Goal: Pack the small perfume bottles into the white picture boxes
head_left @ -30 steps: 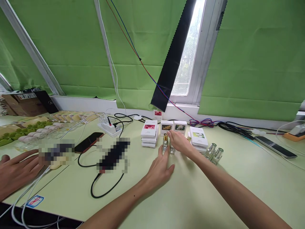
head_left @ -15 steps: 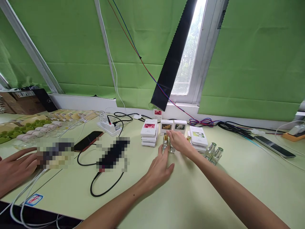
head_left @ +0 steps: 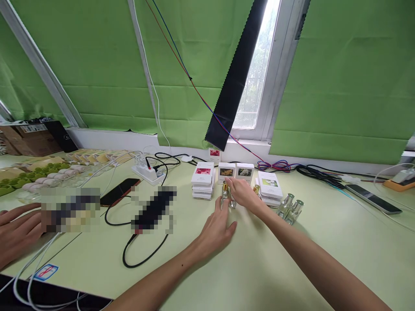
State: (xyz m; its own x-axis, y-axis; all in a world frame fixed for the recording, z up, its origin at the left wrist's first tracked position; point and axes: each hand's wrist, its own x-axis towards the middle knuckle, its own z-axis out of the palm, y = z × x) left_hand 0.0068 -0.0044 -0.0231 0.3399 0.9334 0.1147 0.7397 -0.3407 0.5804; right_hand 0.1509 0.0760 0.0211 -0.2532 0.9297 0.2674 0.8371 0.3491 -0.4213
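Note:
Small glass perfume bottles with gold caps stand mid-table, in front of two upright white boxes, one with a yellow flower picture (head_left: 226, 171), the other with a white flower (head_left: 244, 171). My left hand (head_left: 215, 226) lies low with fingers stretched to the front bottle (head_left: 225, 188), touching its lower part, thumb apart. From the right, my right hand (head_left: 244, 193) has its fingers closed round the neighbouring bottle (head_left: 232, 203), which they mostly hide. Another gold cap (head_left: 256, 188) shows behind my right wrist. Two clear bottles (head_left: 294, 211) stand right of my right forearm.
White box stacks with a pink flower (head_left: 204, 172) and a green-white flower (head_left: 270, 185) flank the bottles. Left lie a blurred dark device (head_left: 154, 209) with a black cable, a phone (head_left: 119, 191), a power strip (head_left: 148, 172) and another person's hand (head_left: 19, 233). A phone (head_left: 372, 198) lies far right.
My right hand has shifted slightly left, closer to the front bottle. My left hand stays nearly still. The other person's hand at far left has moved a little left.

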